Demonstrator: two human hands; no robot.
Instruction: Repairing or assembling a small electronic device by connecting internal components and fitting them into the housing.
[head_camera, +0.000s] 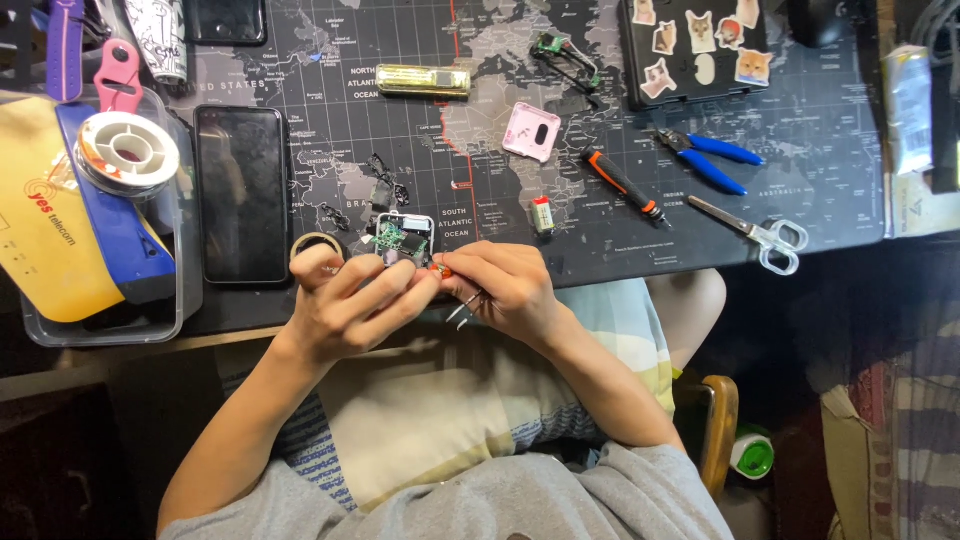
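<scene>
While a small opened device (403, 240) with bare wiring sits at the desk's near edge, the left hand (350, 305) pinches it, the right hand (510, 285) grips tweezers (465, 308) beside it, and a black phone (242, 195) lies further left.

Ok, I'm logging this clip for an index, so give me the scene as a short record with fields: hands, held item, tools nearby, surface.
left hand: left hand steadies the small opened device
right hand: right hand pinches thin metal tweezers beside it
device: white casing, circuit board exposed
tools nearby: screwdriver, blue-handled pliers, scissors
other: black phone, solder spool
surface: dark map-print desk mat
</scene>
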